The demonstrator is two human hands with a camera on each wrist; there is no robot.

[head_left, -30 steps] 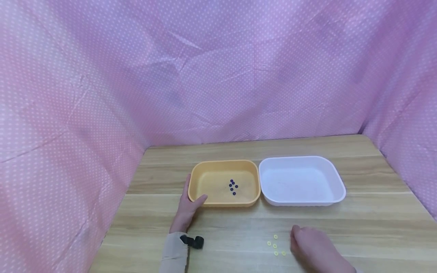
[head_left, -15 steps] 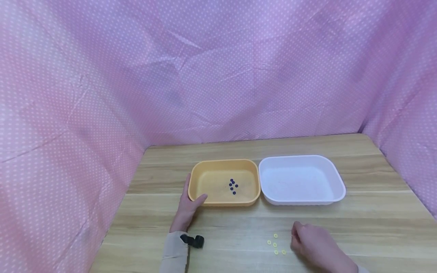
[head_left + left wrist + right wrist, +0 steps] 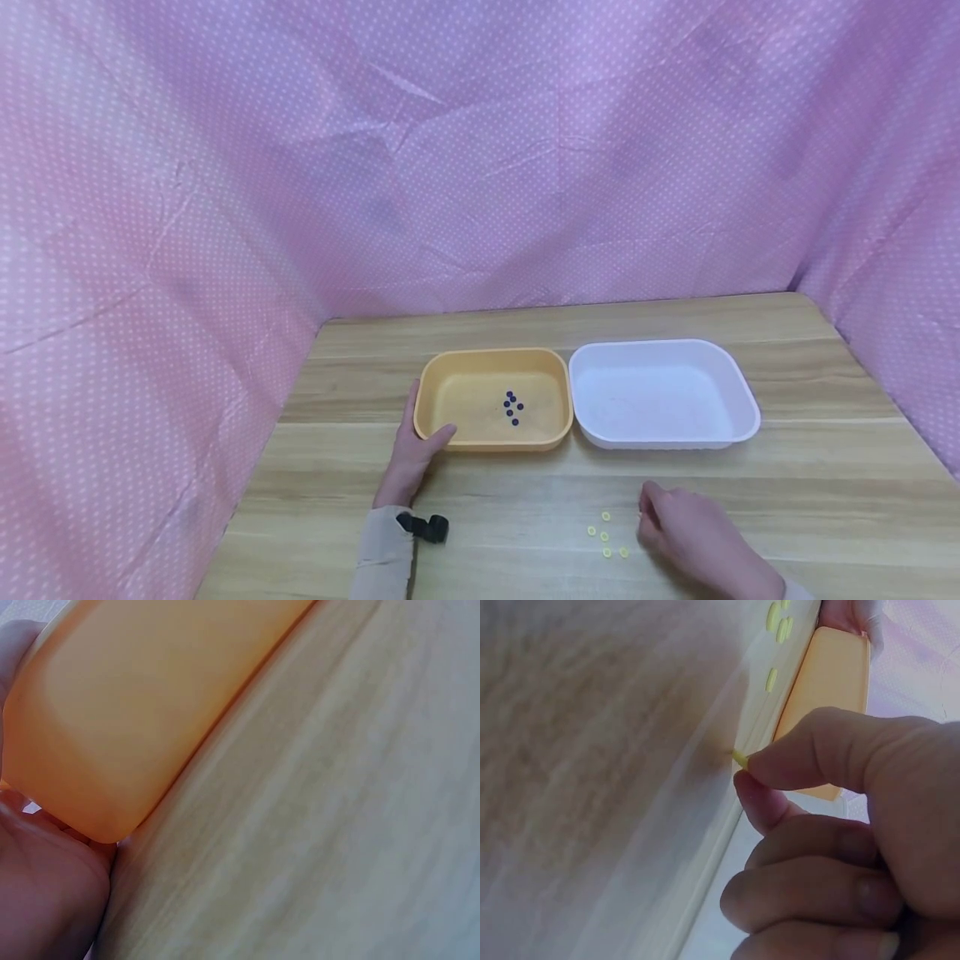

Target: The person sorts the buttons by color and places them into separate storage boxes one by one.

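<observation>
My left hand (image 3: 408, 457) grips the left end of an orange-yellow plastic tub (image 3: 465, 408), its thumb over the front rim. Several small dark blue beads (image 3: 510, 413) lie inside that tub. In the right wrist view, my right hand (image 3: 832, 817) pinches a small yellow ring (image 3: 739, 758) between thumb and index finger, close to the tabletop, with the other fingers curled. Left of this hand, several loose yellow rings (image 3: 607, 553) lie on the wood. The tub's side wall (image 3: 135, 712) fills much of the left wrist view, against the left palm.
A white tub (image 3: 660, 408) stands right beside the orange-yellow one, their rims meeting or nearly so. Both rest on a wood-grain table (image 3: 510, 533). Pink dotted cloth (image 3: 480, 167) hangs behind and along both sides. A black strap (image 3: 423, 528) circles the left sleeve.
My right hand has shifted slightly forward, away from the table's near edge. The left hand, both tubs and the loose yellow rings keep their places.
</observation>
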